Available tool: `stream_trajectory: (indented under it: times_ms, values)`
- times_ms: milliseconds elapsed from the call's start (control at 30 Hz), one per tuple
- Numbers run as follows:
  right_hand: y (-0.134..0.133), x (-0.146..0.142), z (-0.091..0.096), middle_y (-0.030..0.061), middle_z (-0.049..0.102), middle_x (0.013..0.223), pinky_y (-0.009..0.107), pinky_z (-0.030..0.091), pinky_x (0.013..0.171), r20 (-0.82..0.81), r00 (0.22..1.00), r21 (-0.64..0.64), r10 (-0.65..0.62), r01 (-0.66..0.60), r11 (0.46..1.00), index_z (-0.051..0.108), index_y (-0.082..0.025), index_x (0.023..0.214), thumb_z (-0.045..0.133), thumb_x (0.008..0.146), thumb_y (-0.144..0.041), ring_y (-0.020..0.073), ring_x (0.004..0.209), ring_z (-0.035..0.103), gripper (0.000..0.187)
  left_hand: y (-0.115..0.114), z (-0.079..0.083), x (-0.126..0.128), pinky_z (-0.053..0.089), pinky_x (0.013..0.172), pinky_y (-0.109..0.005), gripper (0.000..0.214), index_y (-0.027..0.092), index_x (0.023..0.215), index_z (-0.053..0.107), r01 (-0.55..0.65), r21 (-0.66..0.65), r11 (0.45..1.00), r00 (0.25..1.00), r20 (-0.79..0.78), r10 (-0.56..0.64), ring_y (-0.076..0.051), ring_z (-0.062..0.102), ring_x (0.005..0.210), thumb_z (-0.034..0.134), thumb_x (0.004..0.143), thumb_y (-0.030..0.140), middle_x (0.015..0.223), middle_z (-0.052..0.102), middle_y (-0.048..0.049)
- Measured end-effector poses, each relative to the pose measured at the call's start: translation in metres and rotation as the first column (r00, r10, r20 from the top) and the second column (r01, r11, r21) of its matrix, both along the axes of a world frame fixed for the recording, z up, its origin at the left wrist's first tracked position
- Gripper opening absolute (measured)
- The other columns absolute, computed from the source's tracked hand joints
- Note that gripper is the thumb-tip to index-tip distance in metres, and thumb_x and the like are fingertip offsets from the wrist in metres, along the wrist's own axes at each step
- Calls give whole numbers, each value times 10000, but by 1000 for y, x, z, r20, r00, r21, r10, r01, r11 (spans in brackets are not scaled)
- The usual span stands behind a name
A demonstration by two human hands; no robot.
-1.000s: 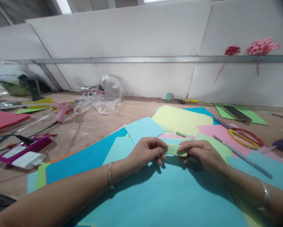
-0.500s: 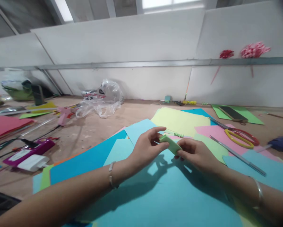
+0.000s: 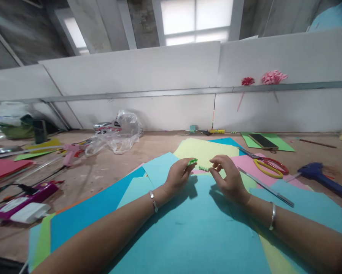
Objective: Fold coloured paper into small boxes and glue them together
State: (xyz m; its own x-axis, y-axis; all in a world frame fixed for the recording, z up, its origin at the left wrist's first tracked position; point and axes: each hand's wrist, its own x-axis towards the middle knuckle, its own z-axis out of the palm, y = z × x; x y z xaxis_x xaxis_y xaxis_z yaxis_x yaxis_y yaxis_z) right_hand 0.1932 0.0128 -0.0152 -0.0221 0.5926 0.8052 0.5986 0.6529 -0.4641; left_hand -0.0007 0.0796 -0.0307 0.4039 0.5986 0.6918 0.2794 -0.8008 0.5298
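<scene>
Your left hand (image 3: pixel 178 176) pinches the folded green paper strip (image 3: pixel 192 161) in a narrow grip; your right hand (image 3: pixel 227 176) hovers nearby, fingers curled, holding nothing, over the blue sheet (image 3: pixel 193 228).

Green strip (image 3: pixel 192 161) mostly hidden inside left hand (image 3: pixel 178 177), only the tip shows. Right hand (image 3: pixel 228 179) fingertips curl under, can't tell if they touch the folded bit (image 3: pixel 204 168). Both forearms cut off at bottom edge. Glue gun (image 3: pixel 325 178) runs off right edge. Left-side clutter (image 3: pixel 16 127) blurred. Bag (image 3: pixel 116 131) label unreadable.
</scene>
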Motion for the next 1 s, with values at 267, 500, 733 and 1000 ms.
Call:
stream_trajectory:
  times_ms: [267, 500, 733, 1000]
  values:
    - [-6, -4, 8, 81, 602, 1016, 353, 557, 778, 196, 981, 292, 7, -66, 954, 597, -217, 1153, 566, 892, -96, 205, 947, 603, 289, -16, 5, 1, 533, 790, -333, 221, 177, 1078, 650, 126, 48, 991, 988, -98, -121, -196, 672, 890, 467, 957, 203, 997, 730, -90]
    - [-6, -2, 11, 62, 607, 972, 297, 535, 680, 298, 954, 364, -34, -80, 928, 652, -242, 1106, 566, 881, -67, 168, 845, 600, 297, -18, 7, 4, 521, 763, -316, 223, 171, 1051, 646, 169, 4, 986, 981, -101, -168, -192, 660, 853, 448, 951, 195, 952, 718, -77]
    - [-5, 0, 10, 63, 669, 856, 300, 528, 656, 322, 944, 257, 71, -160, 953, 664, -192, 958, 586, 892, -118, 173, 763, 614, 126, -17, 3, 3, 501, 732, -317, 236, 163, 1021, 653, 191, -19, 981, 968, -163, -191, -203, 642, 825, 435, 939, 199, 927, 701, -88]
    - [-5, 3, 11, 75, 693, 871, 318, 559, 688, 328, 941, 184, 84, -151, 971, 645, -216, 952, 558, 915, -151, 183, 789, 645, 114, -22, 8, 4, 461, 685, -279, 220, 171, 982, 643, 254, 18, 967, 938, -248, -241, -180, 599, 754, 429, 953, 217, 842, 679, -63]
